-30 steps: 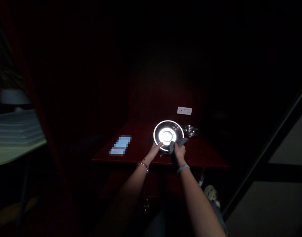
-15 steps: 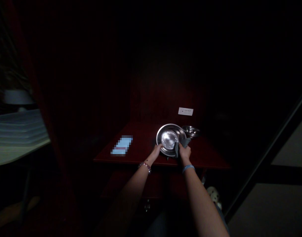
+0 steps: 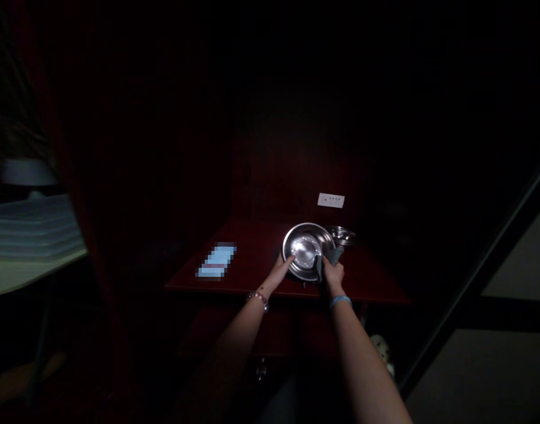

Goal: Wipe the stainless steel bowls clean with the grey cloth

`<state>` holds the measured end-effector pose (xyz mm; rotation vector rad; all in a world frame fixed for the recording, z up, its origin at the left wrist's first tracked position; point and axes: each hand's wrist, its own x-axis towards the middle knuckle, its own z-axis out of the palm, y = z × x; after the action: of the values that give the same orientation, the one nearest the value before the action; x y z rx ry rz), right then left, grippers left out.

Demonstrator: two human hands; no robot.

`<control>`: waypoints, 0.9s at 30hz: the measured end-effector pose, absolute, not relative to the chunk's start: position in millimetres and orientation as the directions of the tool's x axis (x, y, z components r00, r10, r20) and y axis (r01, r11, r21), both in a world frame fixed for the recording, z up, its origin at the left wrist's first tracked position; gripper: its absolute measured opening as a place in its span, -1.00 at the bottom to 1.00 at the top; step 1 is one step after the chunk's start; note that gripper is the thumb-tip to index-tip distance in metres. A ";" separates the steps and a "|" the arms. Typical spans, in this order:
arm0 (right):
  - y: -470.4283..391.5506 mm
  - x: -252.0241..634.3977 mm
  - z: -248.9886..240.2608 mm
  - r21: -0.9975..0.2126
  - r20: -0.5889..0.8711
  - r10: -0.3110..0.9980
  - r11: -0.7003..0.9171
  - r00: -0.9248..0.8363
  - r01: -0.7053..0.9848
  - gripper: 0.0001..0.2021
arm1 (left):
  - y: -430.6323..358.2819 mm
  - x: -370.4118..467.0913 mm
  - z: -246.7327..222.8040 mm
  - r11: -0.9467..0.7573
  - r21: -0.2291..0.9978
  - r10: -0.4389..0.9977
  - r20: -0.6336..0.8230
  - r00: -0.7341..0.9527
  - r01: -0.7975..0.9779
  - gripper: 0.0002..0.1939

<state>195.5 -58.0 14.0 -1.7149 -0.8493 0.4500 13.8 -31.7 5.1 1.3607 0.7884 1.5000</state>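
Observation:
A shiny metal basin point(image 3: 303, 250) is tilted up above the dark red desk, its inside facing me. My left hand point(image 3: 281, 272) grips the lower left of its rim, thumb over the inner side. At the lower right, my right hand point(image 3: 333, 273) is closed on a grey-green cloth point(image 3: 320, 270) folded over the basin's edge. Part of the cloth sticks out behind that hand. Just behind and to the right, other metal bowls point(image 3: 341, 235) rest on the desk, seemingly stacked.
The desk point(image 3: 256, 247) carries a blurred-out bright flat object point(image 3: 217, 261) on its left. A white socket plate point(image 3: 331, 201) is on the back wall. Far left, pale stacked trays point(image 3: 35, 227) and a white lamp-like thing point(image 3: 29, 172) stand on a light table. A drawer knob point(image 3: 261, 369) shows below.
Both hands and the basin have shifted slightly to the right. The left thumb reaches a little further over the basin's inside. The cloth remains in my right hand.

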 end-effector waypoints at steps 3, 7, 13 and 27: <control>-56.3 194.4 13.2 -0.950 0.116 0.733 -0.115 0.670 0.290 -0.60 | -34.7 13.8 8.9 -0.341 0.915 0.928 0.364 0.077 -0.217 -0.36; -55.1 192.1 14.3 -0.959 0.100 0.724 -0.113 0.682 0.260 -0.62 | -37.5 12.9 11.0 -0.335 0.922 0.928 0.359 0.102 -0.196 -0.35; -53.8 193.4 14.2 -0.969 0.072 0.702 -0.119 0.708 0.216 -0.63 | -39.5 12.1 12.9 -0.334 0.924 0.923 0.361 0.135 -0.186 -0.31; -49.5 154.4 5.2 -0.974 -0.093 0.846 0.032 0.524 -0.226 -0.62 | -43.2 19.0 11.5 -0.294 0.928 0.910 0.345 0.229 -0.227 -0.33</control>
<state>154.4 -49.5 5.2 -1.2796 -0.6187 0.9118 19.0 -43.2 11.5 1.4114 0.6966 1.3165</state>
